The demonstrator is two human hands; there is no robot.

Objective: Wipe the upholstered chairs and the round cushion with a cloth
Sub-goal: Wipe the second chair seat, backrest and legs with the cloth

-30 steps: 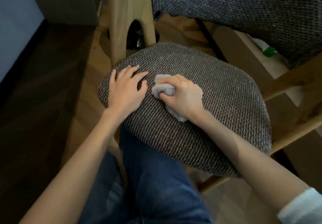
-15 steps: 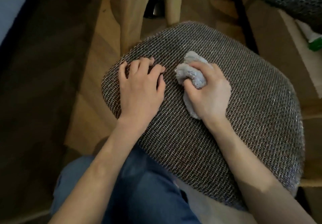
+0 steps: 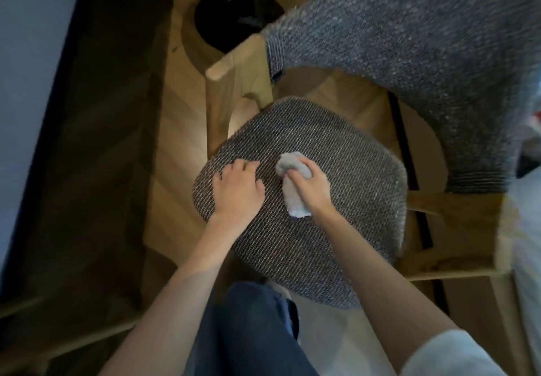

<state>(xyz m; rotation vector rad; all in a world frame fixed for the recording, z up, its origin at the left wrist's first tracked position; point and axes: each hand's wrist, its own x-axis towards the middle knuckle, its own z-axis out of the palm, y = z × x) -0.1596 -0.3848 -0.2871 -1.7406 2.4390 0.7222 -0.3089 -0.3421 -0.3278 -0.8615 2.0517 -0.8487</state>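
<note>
While our right grip [image 3: 311,188] squeezes the cloth [image 3: 293,200] on the chair seat [image 3: 357,200] under it, we should press and rub in rows (our left grip [image 3: 238,189] rests beside it, holding nothing).

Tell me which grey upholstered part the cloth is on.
The seat, the lower, coarse-woven pad: the right hand holds the cloth on it, and the left hand rests alongside. The fuzzier backrest above is untouched.

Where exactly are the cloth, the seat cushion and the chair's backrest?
cloth [image 3: 295,203], head view, its lower fold beside the wrist.
seat cushion [image 3: 360,200], head view, bare weave on its right half.
backrest [image 3: 409,53], head view, middle of its fabric.
</note>
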